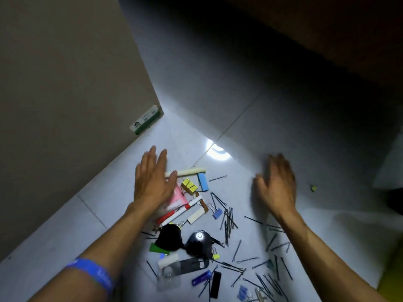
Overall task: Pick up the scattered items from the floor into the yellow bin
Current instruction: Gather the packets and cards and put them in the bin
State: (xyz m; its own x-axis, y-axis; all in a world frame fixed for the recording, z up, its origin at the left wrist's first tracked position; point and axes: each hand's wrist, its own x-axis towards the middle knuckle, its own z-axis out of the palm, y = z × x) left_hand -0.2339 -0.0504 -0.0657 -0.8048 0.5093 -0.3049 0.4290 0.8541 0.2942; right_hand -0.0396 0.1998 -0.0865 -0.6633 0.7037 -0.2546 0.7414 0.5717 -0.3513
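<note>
Clutter all over the white tile floor (250, 118) here, mostly bunched up between the two arms. Left hand (152, 182) is flat with the fingers straight and together, hovering over the top left edge of the pile, holding nothing. Right hand (277, 184) is off to the right, well apart from the left one, fingers loosely spread and also holding nothing, though it's a bit blurry so can't tell if it touches the floor. Under and just right of the left hand there's a cream stick (187, 172), a yellow binder clip (189, 185), a small blue block (203, 182) and a pink packet (177, 198), with a red and white pen (181, 211) lying diagonally across it. Lower down sit a black pouch (169, 237) and a shiny black dome-shaped thing (199, 241) side by side, a green piece (158, 248) poking out to the left of the pouch. Black hairpins (227, 222) are scattered everywhere to the right and bottom, plus a couple of blue binder clips (217, 213). One tiny yellow bit (313, 188) sits alone far right. The yellow bin (390, 288) only shows as a blurry yellow corner at the bottom right, past the right forearm. A blue wristband (93, 271) is on the left arm, and a big brown cardboard box (65, 83) stands on the left.
</note>
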